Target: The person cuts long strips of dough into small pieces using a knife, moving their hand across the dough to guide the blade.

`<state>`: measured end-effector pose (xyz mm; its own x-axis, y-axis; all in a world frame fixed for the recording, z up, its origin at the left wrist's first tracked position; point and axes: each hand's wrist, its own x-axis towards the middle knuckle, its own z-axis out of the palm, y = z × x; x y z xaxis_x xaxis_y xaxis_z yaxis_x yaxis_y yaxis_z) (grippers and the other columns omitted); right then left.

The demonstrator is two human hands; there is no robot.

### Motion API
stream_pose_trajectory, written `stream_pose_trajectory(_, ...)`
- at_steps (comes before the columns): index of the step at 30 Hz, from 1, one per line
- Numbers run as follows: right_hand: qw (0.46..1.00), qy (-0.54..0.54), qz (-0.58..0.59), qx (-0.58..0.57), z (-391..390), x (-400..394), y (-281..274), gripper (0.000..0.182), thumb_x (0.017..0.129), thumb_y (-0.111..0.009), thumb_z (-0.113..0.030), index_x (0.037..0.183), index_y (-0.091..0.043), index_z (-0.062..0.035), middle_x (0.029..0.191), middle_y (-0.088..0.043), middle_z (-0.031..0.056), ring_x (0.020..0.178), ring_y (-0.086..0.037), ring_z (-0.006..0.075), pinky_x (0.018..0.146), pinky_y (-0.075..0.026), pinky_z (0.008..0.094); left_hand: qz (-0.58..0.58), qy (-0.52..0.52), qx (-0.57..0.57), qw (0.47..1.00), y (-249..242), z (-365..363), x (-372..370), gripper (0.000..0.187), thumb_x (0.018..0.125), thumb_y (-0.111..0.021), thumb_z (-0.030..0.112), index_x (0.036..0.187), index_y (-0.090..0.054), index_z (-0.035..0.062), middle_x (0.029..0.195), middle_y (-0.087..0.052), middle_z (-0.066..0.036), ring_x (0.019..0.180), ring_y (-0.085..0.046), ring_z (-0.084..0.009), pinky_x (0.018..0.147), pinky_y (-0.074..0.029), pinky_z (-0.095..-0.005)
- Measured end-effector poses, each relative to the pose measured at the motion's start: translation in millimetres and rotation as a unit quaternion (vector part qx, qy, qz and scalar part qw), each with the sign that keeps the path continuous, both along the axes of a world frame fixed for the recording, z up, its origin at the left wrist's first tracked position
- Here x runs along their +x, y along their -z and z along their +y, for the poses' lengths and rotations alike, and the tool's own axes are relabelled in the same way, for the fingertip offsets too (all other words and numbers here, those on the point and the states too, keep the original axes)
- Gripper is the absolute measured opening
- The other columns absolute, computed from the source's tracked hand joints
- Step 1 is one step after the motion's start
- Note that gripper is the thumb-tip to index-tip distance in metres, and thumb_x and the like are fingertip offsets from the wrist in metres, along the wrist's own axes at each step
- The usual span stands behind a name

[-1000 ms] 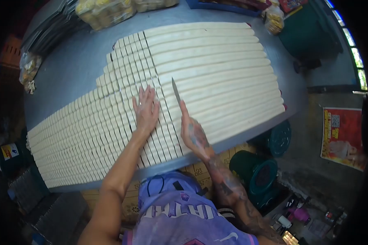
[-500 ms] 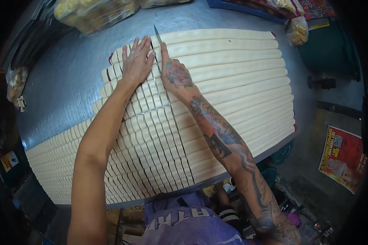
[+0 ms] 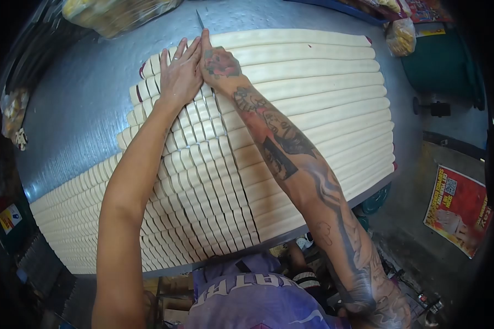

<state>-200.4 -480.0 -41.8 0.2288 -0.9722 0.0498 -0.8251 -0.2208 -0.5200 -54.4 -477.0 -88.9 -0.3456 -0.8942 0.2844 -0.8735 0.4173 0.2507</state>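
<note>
A person is leaning over a metal table [image 3: 88,120], apparently slicing rows of pale, dough-like rolls [image 3: 313,82] crosswise. The right hand [image 3: 219,66] is closing around a knife [image 3: 200,20], index finger extending along its top and blade tip pointing past the far edge of the rows. Just beside it, the left hand [image 3: 181,79] is lying open and palm down, fingers slightly spread, gripping nothing but resting on the cut pieces [image 3: 203,181]. Long uncut lengths are stretching away to the right. Any further stroke is calling, it seems, for an even line and left fingertips clear of the edge.
</note>
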Motion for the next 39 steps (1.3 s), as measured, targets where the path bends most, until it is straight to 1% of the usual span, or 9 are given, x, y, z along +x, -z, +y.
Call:
stream_pose_trajectory(4, 0.998, 0.013, 0.03, 0.054, 71.2, -18.0, -13.2, 0.079, 0.099, -0.054, -0.009, 0.169, -0.023, 0.0087, 0.097, -0.077, 0.0251, 0.092, -0.077, 0.0405, 0.086, -0.063, 0.0454, 0.012, -0.007, 0.012, 1.0, 2.2, 0.3, 0.0, 0.055, 0.115, -0.049, 0.036, 0.167, -0.049, 0.0173, 0.174, -0.046, 0.0, 0.164, -0.037, -0.0297, 0.132, -0.017, -0.0662)
stream_pose_trajectory(6, 1.0, 0.008, 0.0, -0.027, 125.8, -29.9, 9.9, 0.072, 0.106, -0.046, -0.008, 0.174, -0.025, -0.0013, 0.074, -0.063, 0.0145, 0.07, -0.066, 0.0259, 0.066, -0.057, 0.0401, 0.012, -0.01, 0.02, 1.0, -3.5, 2.3, -0.4, 0.055, 0.115, -0.047, 0.035, 0.166, -0.049, 0.0148, 0.174, -0.046, -0.001, 0.164, -0.036, -0.03, 0.132, -0.017, -0.0665)
stream_pose_trajectory(10, 0.984, 0.032, 0.076, 0.16, 182.8, -35.1, 10.0, 0.089, 0.095, -0.058, -0.005, 0.174, -0.019, 0.0012, 0.089, -0.072, 0.0168, 0.074, -0.07, 0.0326, 0.072, -0.06, 0.042, 0.05, -0.042, 0.041, 0.997, -21.9, 47.5, -12.1, 0.059, 0.115, -0.045, 0.033, 0.169, -0.043, 0.0103, 0.177, -0.04, -0.005, 0.167, -0.029, -0.0304, 0.133, -0.015, -0.0668)
stream_pose_trajectory(13, 0.99, 0.023, 0.125, 0.055, 192.7, -35.0, 10.0, 0.092, 0.094, -0.059, -0.006, 0.175, -0.017, 0.0008, 0.092, -0.072, 0.0122, 0.074, -0.066, 0.0274, 0.072, -0.058, 0.037, -0.048, 0.019, 0.108, 0.993, -33.5, 120.6, -28.7, 0.062, 0.114, -0.046, 0.033, 0.17, -0.039, 0.0094, 0.179, -0.037, -0.007, 0.168, -0.026, -0.0302, 0.133, -0.013, -0.0663)
stream_pose_trajectory(19, 0.995, 0.032, -0.075, 0.051, 272.0, -47.3, 9.8, 0.089, 0.097, -0.054, 0.002, 0.177, -0.015, -0.0026, 0.08, -0.059, 0.0091, 0.071, -0.059, 0.021, 0.069, -0.054, 0.0325, -0.039, 0.008, 0.027, 0.999, -7.6, 139.0, -31.2, 0.061, 0.114, -0.046, 0.035, 0.17, -0.039, 0.0103, 0.179, -0.037, -0.006, 0.166, -0.03, -0.031, 0.132, -0.015, -0.0666)
stream_pose_trajectory(22, 0.862, 0.038, 0.499, -0.073, 331.9, -39.2, 13.6, 0.089, 0.095, -0.052, 0.006, 0.176, -0.017, -0.0014, 0.074, -0.049, 0.0053, 0.062, -0.05, 0.0136, 0.058, -0.046, 0.028, 0.001, -0.032, 0.042, 0.999, -13.9, 155.5, -33.1, 0.061, 0.115, -0.044, 0.035, 0.17, -0.038, 0.0098, 0.179, -0.037, -0.007, 0.167, -0.028, -0.0324, 0.133, -0.012, -0.0673)
stream_pose_trajectory(23, 0.863, 0.039, 0.498, -0.076, 339.3, -46.7, 12.8, 0.089, 0.095, -0.052, 0.006, 0.176, -0.017, -0.0014, 0.074, -0.049, 0.0053, 0.062, -0.05, 0.0136, 0.058, -0.046, 0.028, 0.0, -0.033, 0.039, 0.999, -17.0, 169.5, -34.8, 0.061, 0.115, -0.044, 0.035, 0.17, -0.038, 0.0098, 0.179, -0.037, -0.007, 0.167, -0.028, -0.0324, 0.133, -0.012, -0.0673)
stream_pose_trajectory(25, 0.997, 0.02, 0.048, 0.049, 349.0, -62.7, -13.6, 0.095, 0.087, -0.062, -0.002, 0.173, -0.022, 0.006, 0.08, -0.063, 0.0094, 0.076, -0.064, 0.0223, 0.065, -0.056, 0.0331, 0.021, -0.005, 0.054, 0.998, -28.2, 212.3, -41.4, 0.061, 0.116, -0.044, 0.035, 0.171, -0.038, 0.0096, 0.179, -0.036, -0.008, 0.167, -0.027, -0.0327, 0.133, -0.01, -0.0675)
stream_pose_trajectory(39, 0.99, 0.061, 0.003, 0.125, 490.1, -81.6, -7.9, 0.091, 0.097, -0.056, -0.006, 0.177, -0.013, -0.0059, 0.092, -0.07, 0.0268, 0.074, -0.075, 0.0399, 0.073, -0.063, 0.0491, -0.015, 0.029, 0.165, 0.986, -48.8, 371.7, -69.2, 0.064, 0.114, -0.044, 0.032, 0.172, -0.034, 0.006, 0.181, -0.032, -0.011, 0.169, -0.023, -0.034, 0.133, -0.005, -0.0668)
